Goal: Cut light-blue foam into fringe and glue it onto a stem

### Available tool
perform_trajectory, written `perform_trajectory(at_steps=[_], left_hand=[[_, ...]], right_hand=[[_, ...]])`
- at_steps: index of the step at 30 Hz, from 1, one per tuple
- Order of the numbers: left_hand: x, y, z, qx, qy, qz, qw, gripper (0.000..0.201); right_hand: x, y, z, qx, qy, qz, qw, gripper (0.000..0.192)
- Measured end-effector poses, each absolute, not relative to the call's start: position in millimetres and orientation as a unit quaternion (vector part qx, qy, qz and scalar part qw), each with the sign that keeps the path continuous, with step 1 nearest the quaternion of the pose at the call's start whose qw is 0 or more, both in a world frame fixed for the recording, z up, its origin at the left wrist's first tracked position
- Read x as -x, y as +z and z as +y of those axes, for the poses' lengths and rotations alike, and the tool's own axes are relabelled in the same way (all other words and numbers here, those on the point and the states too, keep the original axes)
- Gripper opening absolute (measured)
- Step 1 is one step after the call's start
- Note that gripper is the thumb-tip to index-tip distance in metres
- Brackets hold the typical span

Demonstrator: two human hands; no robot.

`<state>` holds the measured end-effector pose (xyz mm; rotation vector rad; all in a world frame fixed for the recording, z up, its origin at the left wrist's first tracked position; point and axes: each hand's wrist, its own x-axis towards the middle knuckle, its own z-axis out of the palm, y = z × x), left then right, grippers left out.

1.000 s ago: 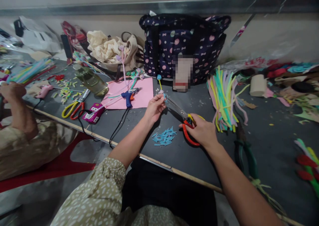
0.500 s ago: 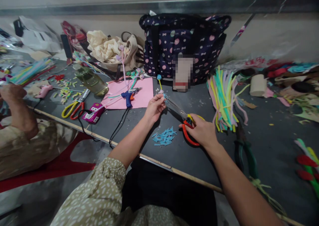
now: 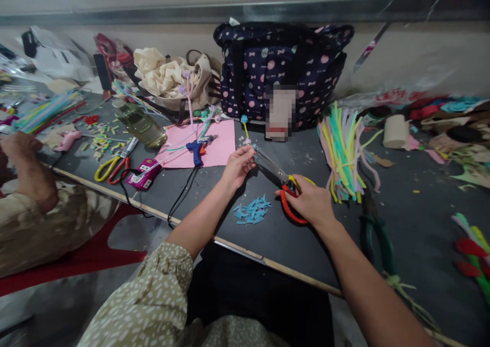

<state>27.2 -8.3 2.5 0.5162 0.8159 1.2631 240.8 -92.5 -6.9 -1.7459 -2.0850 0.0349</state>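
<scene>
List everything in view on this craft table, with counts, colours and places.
scissors: one, red and yellow handles, in the right hand
pipe cleaner: one, blue-tipped, pinched by the left hand
blue clippings: a pile, near edge
glue gun: one, blue, on pink paper
spare scissors: one, yellow and red, left
pipe cleaner bundle: many, mixed colours, right
bag: one, navy, spotted, back
co-worker's hand: one, far left
left hand: holding
right hand: gripping

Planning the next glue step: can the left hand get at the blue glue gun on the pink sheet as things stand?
Probably yes, once freed. The left hand pinches a small blue piece at the scissors tips; the glue gun lies close to its left on the pink sheet, with bare table between.
</scene>
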Motion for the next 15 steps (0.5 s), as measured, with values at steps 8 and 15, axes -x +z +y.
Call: perform_trajectory(at_steps=[8,15], left_hand=[[-27.5,1.3,-8.7,-0.237,0.559,0.386,0.694,0.033],[-27.6,1.3,-8.1,-0.220,0.555,0.398,0.697,0.032]], right_hand=[[-240.2,-6.8,-92.5,0.629,0.016,-0.750,0.204,0.057],[-240.4,-8.9,-92.9,0.630,0.005,-0.748,0.208,0.057]])
